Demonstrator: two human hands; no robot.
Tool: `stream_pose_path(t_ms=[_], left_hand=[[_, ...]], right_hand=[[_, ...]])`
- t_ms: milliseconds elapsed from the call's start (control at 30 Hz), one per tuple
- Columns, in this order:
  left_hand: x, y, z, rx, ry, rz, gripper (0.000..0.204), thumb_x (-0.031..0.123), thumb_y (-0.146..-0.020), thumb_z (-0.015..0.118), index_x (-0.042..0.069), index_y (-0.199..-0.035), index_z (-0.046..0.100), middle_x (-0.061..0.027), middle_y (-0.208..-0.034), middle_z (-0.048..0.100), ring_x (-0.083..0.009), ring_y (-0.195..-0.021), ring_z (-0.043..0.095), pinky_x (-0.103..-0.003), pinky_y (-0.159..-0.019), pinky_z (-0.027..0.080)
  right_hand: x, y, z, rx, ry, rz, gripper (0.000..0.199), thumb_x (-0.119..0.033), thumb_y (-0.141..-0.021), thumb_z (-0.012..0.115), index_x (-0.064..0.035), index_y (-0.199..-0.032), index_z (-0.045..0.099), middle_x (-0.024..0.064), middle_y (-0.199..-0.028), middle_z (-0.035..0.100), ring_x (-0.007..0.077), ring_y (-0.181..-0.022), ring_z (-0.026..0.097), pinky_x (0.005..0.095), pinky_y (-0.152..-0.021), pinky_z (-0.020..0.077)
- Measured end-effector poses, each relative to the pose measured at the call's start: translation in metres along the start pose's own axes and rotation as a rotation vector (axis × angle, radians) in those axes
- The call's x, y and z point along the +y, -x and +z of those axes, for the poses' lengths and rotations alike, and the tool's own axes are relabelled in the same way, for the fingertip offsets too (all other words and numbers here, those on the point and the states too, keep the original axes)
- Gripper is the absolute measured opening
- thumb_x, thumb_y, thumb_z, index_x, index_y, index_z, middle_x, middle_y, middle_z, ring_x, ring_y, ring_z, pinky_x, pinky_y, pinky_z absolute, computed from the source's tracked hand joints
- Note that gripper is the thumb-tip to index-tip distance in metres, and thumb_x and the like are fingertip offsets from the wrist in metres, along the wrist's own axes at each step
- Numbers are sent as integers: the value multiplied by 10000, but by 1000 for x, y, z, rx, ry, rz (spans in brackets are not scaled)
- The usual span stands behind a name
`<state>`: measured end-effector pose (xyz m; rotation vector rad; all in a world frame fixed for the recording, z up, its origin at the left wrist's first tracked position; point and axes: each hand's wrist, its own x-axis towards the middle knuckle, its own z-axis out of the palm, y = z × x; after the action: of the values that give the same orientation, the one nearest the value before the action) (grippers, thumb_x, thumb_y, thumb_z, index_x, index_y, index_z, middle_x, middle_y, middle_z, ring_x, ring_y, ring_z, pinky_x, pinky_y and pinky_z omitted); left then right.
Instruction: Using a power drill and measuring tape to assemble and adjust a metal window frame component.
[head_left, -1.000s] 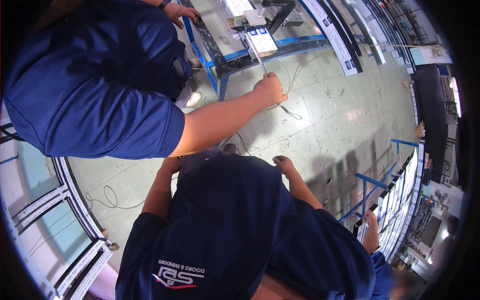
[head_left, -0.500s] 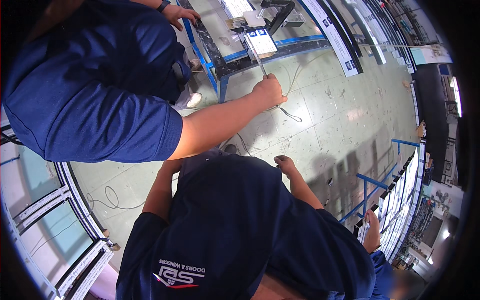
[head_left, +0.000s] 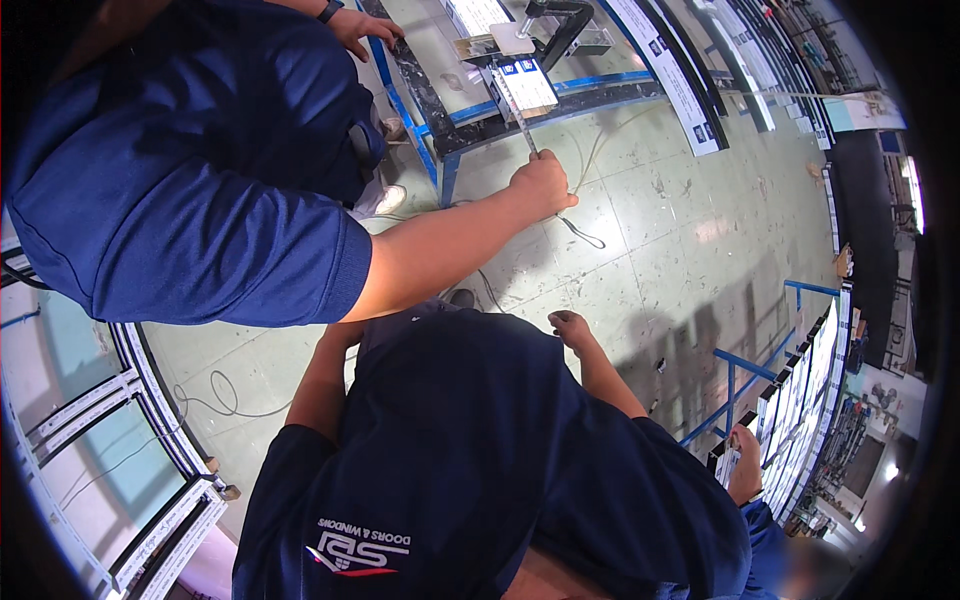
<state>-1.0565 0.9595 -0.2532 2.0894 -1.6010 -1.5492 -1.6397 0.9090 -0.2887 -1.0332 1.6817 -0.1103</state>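
My right hand [head_left: 568, 328] hangs beside my body with its fingers curled in, and nothing shows in it. Of my left arm [head_left: 318, 392] I see the forearm; the hand is hidden behind a co-worker's sleeve and arm. In front of me the co-worker's hand [head_left: 541, 186] grips a tape measure, its strap loop [head_left: 582, 234] dangling. The blade [head_left: 518, 118] runs up to a white-filmed profile piece [head_left: 528, 88] on a blue-framed stand. The co-worker's other hand [head_left: 362, 30] rests on the stand's dark edge.
A black clamp [head_left: 562, 28] sits over the stand. White-filmed profiles [head_left: 665, 85] lie at the upper right. Framed panels [head_left: 85, 430] stand at the left. At the right, another person's hand [head_left: 745, 465] is by a blue rack [head_left: 745, 363]. Cables [head_left: 232, 398] trail across the floor.
The co-worker's arm with the tape measure has shifted slightly to the right and down. My own arms stay where they were.
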Motion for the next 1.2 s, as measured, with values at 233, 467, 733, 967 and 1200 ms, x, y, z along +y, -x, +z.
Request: stream_pose_path(t_ms=[233, 467, 733, 967, 1200], left_hand=[[-44, -7, 13, 72, 93, 72, 574, 443, -982, 756, 89, -1431, 710, -217, -1547, 637, -374, -1466, 577, -480, -1208, 456], [-33, -4, 4, 52, -188, -120, 387, 358, -954, 760, 53, -1188, 802, -212, -1176, 800, -382, -1121, 766, -456, -970, 598], [-30, -6, -6, 44, -175, -113, 423, 398, -955, 745, 61, -1205, 795, -227, -1191, 788, -407, -1140, 745, -476, -990, 588], [-30, 0, 3, 46, -158, -141, 383, 357, -953, 763, 63, -1196, 797, -207, -1171, 805, -385, -1107, 771, -457, -964, 602], [-26, 1, -2, 42, -145, -150, 404, 367, -972, 747, 44, -1210, 791, -212, -1175, 805, -383, -1107, 773, -454, -966, 601]], right_hand=[[-3, -1, 5, -8, 7, 40, 470, -414, -1028, 740, -15, -1272, 787, 158, -1091, 824, 226, -857, 782, 387, -832, 612], [-5, 1, 8, 1, -10, -1, 482, -405, -1019, 747, 6, -1268, 782, 168, -1074, 820, 224, -841, 774, 385, -820, 611], [-9, 1, 6, 3, 15, -27, 473, -399, -1017, 747, 6, -1258, 787, 167, -1074, 820, 226, -844, 775, 384, -813, 612], [-12, 6, 1, -13, 26, 38, 467, -386, -1018, 749, 5, -1273, 783, 167, -1100, 818, 232, -856, 775, 382, -822, 613], [-15, 1, 4, -20, 2, 33, 464, -382, -1019, 748, 3, -1276, 781, 160, -1127, 816, 232, -875, 777, 382, -830, 614]])
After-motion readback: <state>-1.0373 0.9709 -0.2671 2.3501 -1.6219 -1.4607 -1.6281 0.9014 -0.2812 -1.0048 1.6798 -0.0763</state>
